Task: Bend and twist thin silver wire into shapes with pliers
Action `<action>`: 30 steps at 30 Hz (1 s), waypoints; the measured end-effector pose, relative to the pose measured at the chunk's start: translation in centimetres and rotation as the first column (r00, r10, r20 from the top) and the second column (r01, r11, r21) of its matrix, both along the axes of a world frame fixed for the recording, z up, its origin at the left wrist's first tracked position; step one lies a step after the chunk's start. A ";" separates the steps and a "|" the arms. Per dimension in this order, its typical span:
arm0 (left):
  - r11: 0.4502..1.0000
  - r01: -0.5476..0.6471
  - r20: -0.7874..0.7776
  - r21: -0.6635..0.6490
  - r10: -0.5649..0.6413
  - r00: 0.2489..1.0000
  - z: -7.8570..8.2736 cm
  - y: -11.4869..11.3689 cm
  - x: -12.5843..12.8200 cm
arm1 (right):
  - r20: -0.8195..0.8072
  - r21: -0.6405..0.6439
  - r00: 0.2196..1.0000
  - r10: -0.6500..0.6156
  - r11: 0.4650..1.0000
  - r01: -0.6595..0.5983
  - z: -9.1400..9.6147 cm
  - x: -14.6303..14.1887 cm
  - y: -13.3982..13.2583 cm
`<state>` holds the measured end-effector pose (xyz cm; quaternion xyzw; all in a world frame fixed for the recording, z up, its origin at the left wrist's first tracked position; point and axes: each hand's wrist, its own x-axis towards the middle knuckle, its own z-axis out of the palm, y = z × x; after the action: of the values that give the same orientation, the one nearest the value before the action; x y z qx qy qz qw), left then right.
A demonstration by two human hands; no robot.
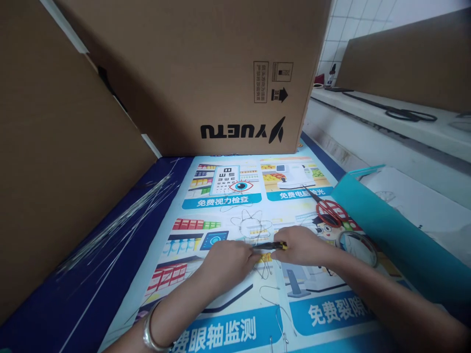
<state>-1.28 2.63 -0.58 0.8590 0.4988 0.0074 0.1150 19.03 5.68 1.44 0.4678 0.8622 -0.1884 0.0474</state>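
My right hand [301, 245] is closed around the yellow-and-black handle of a pair of pliers [268, 246], whose dark jaws point left. At the jaws' tip, my left hand [230, 264] is closed in a pinch on thin wire. Just beyond both hands lies a flower shape bent from thin wire [253, 219], with looped petals around a ring. Its lower end runs down towards the pliers. Nearer to me, several bent wire pieces [270, 288] lie on the printed sheet [221, 208]. The fingertips of my left hand are partly hidden.
Straight wires [121, 223] lie loosely at left. Cardboard panels [176, 78] stand behind and at left. Red-handled scissors [328, 212], a clear round roll [358, 247] and a teal box [390, 220] lie at right. Black scissors [408, 114] and a small bottle [331, 76] rest on the ledge.
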 end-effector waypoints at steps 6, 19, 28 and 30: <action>0.997 0.021 0.078 -0.079 -0.014 0.997 1.0 0.0 -0.5 | -0.006 -0.014 1.000 -0.012 1.000 0.012 0.2 0.0 0.0; 0.996 0.041 -0.040 -0.074 -0.044 0.998 1.8 -1.7 -0.1 | -0.012 -0.038 1.000 -0.011 0.999 0.011 -0.3 0.2 0.2; 0.993 0.016 -0.080 -0.116 -0.025 0.996 2.9 -2.5 0.5 | -0.016 -0.037 1.000 -0.003 0.999 0.003 -0.2 0.1 0.3; 0.994 0.016 -0.084 -0.107 -0.026 0.996 3.2 -2.8 0.7 | -0.019 -0.041 1.000 -0.005 0.999 0.005 -0.2 0.1 0.4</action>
<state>-0.58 -0.19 2.61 0.8564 0.4939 -0.0571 0.1393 19.16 6.04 1.20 0.4671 0.8574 -0.2107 0.0482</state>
